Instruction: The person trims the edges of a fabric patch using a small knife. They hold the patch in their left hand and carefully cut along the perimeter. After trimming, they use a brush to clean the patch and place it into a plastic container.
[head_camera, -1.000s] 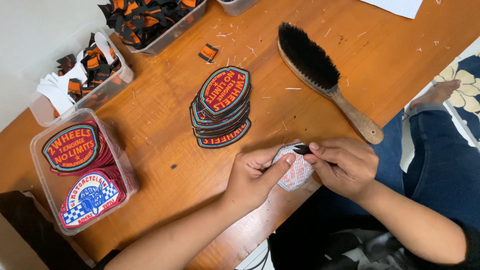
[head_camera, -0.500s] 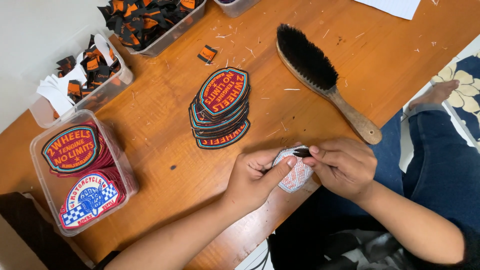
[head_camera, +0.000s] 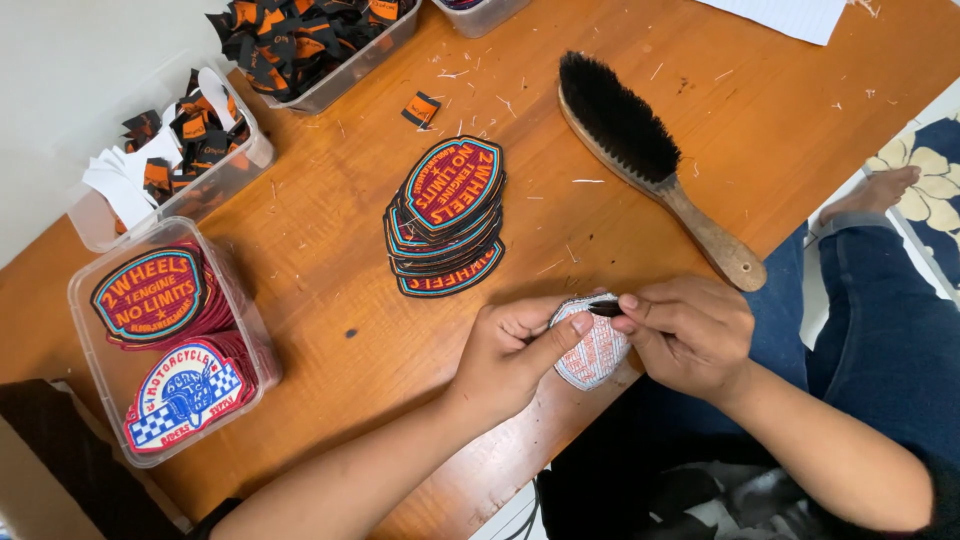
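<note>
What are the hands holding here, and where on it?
Both hold one embroidered patch, back side up: left hand pinches its left edge, right hand presses a small dark tab onto its top edge.

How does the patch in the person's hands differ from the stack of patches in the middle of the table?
The held patch is single and shows its pale, whitish back; the stacked patches are many and lie face up, dark with red centres and blue edging. The held patch is gripped by the left hand and right hand; the stacked patches rest untouched on the wooden table. Both look like similar shield shapes.
</note>
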